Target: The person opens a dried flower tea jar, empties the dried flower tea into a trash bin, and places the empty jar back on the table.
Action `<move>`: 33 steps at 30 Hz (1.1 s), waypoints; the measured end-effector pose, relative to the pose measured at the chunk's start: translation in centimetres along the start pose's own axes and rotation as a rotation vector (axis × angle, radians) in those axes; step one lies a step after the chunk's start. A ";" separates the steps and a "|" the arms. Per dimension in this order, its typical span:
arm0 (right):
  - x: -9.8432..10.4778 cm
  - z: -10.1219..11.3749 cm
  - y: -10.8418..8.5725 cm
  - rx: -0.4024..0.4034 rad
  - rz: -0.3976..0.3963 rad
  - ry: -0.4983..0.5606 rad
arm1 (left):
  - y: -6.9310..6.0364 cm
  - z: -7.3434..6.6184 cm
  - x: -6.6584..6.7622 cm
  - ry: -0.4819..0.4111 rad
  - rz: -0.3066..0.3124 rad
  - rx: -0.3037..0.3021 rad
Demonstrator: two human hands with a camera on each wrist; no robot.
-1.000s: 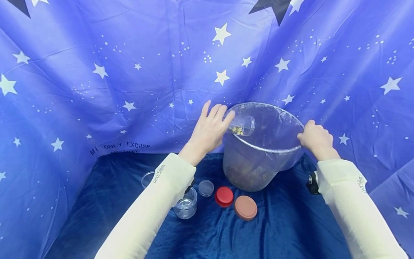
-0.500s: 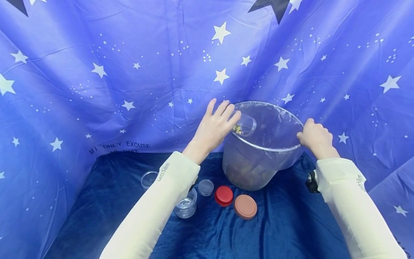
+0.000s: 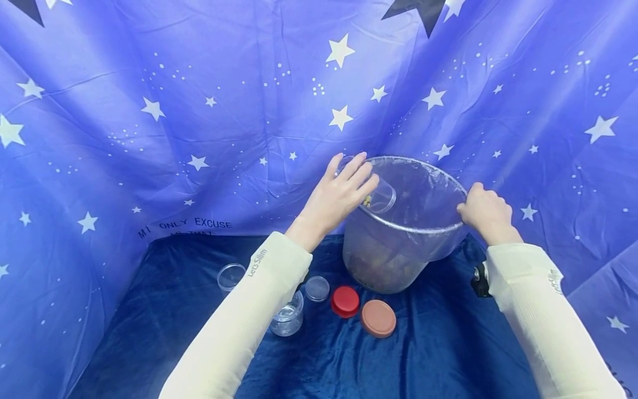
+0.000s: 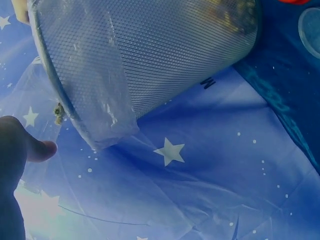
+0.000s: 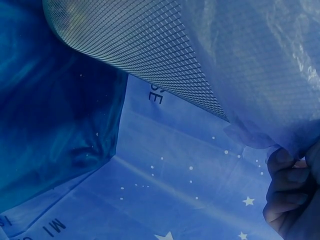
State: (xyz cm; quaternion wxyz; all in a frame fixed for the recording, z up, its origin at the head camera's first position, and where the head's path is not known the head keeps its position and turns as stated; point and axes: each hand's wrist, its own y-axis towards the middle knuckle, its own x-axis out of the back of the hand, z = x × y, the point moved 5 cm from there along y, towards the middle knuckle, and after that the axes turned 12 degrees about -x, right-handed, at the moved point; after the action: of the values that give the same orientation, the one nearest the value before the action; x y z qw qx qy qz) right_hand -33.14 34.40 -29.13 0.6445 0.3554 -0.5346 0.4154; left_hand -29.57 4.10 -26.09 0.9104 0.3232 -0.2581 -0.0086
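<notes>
At the near-left rim of a mesh wastebasket (image 3: 381,252) with a clear plastic liner, my left hand (image 3: 335,202) grips a clear plastic jar (image 3: 384,195). The jar lies on its side, mouth pointing into the basket, with a few yellowish bits (image 3: 368,200) near the rim. In the left wrist view the thumb (image 4: 42,150) shows beside the transparent jar. My right hand (image 3: 485,213) holds the basket's right rim; in the right wrist view its fingers (image 5: 287,187) curl at the liner's edge. Dark brownish contents show through the basket's lower wall.
On the dark blue cloth (image 3: 438,343) stand an open clear jar (image 3: 287,324) and another clear container (image 3: 229,275), partly behind the left sleeve. A clear lid (image 3: 317,288), a red lid (image 3: 345,301) and an orange-brown lid (image 3: 379,318) lie before the basket. A starry curtain (image 3: 249,122) hangs behind.
My left hand has shifted right and slightly up, tipping the jar further into the basket. Fewer yellowish bits show in it now. The right hand stays on the rim.
</notes>
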 end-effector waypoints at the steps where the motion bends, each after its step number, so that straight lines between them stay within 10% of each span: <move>1: 0.0 0.0 0.0 0.001 -0.003 0.001 | 0.0 0.0 0.0 0.005 0.003 -0.005; 33: -0.2 0.0 0.2 -0.012 -0.001 -0.001 | -1.4 0.8 -1.0 -0.135 0.028 0.162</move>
State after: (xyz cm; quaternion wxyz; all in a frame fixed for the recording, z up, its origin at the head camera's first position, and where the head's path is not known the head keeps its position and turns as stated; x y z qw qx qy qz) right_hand -33.32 34.47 -29.28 0.6464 0.3522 -0.5373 0.4116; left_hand -30.58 2.71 -26.84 0.8618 0.3910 -0.3231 0.0033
